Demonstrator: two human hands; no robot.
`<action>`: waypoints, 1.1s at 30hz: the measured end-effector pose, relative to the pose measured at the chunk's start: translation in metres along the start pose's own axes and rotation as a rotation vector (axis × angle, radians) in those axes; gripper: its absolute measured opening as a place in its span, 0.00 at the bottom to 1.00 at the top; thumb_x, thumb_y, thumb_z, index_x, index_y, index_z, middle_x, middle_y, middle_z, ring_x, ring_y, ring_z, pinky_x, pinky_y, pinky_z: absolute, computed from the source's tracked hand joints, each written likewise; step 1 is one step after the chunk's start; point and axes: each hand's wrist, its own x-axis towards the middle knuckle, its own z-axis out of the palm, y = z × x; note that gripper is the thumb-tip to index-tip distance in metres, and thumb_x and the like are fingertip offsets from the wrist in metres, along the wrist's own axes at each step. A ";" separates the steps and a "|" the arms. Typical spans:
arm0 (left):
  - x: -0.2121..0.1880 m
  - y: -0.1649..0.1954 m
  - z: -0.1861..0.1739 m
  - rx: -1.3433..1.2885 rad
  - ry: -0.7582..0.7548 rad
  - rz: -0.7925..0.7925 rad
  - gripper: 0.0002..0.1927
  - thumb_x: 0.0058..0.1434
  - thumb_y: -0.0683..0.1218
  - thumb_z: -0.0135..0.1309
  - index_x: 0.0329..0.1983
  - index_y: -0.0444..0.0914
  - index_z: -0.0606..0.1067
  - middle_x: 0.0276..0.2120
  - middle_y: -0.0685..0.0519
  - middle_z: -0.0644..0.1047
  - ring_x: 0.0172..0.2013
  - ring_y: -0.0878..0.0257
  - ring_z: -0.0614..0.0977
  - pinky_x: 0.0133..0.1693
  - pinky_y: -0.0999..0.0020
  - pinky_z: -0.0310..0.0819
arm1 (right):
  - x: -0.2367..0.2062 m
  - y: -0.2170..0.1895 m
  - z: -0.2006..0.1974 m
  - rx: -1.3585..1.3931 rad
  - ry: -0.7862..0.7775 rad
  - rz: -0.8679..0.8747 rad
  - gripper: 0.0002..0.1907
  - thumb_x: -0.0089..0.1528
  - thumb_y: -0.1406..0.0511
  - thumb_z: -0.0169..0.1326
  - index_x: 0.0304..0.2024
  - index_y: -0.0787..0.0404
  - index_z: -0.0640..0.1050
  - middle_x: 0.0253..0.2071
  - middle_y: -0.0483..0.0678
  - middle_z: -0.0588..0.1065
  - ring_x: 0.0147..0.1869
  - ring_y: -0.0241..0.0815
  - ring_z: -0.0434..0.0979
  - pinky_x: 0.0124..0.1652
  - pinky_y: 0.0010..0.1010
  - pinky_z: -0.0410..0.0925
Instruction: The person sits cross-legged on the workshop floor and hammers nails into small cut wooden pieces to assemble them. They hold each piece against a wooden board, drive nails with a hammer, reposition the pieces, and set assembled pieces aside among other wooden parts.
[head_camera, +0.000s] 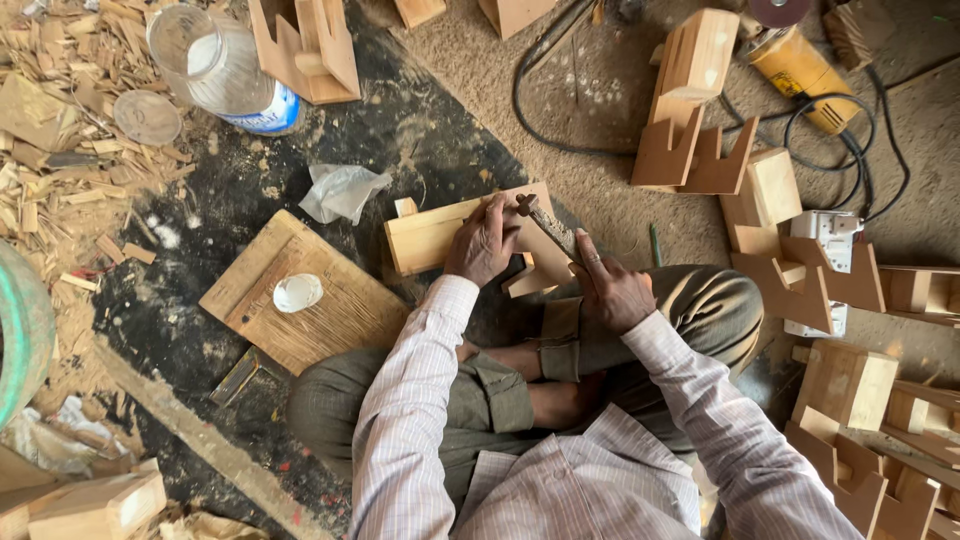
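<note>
Hands (482, 243) on wooden piece (440, 232)

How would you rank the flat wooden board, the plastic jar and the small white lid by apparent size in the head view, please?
1. Flat wooden board, clearly largest.
2. Plastic jar.
3. Small white lid, resting on the board.
</note>
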 end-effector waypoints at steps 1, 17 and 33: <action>0.001 0.000 0.001 0.024 0.034 0.071 0.39 0.65 0.48 0.60 0.72 0.30 0.54 0.62 0.37 0.73 0.62 0.42 0.73 0.61 0.54 0.69 | 0.000 0.000 -0.002 0.007 0.034 0.022 0.31 0.65 0.60 0.59 0.69 0.58 0.69 0.30 0.54 0.78 0.23 0.56 0.76 0.21 0.44 0.66; -0.003 0.000 -0.012 0.045 0.042 0.125 0.47 0.64 0.50 0.58 0.75 0.29 0.45 0.70 0.42 0.68 0.69 0.43 0.66 0.72 0.53 0.53 | 0.005 0.003 -0.010 0.294 0.289 -0.157 0.30 0.76 0.63 0.51 0.78 0.59 0.59 0.45 0.60 0.77 0.36 0.55 0.81 0.34 0.41 0.73; 0.002 -0.002 -0.011 0.144 0.042 0.153 0.47 0.65 0.52 0.58 0.74 0.27 0.45 0.68 0.33 0.65 0.66 0.38 0.66 0.69 0.52 0.53 | 0.005 0.015 0.008 -0.084 -0.062 -0.027 0.34 0.64 0.59 0.56 0.72 0.54 0.65 0.32 0.56 0.79 0.21 0.55 0.77 0.19 0.44 0.66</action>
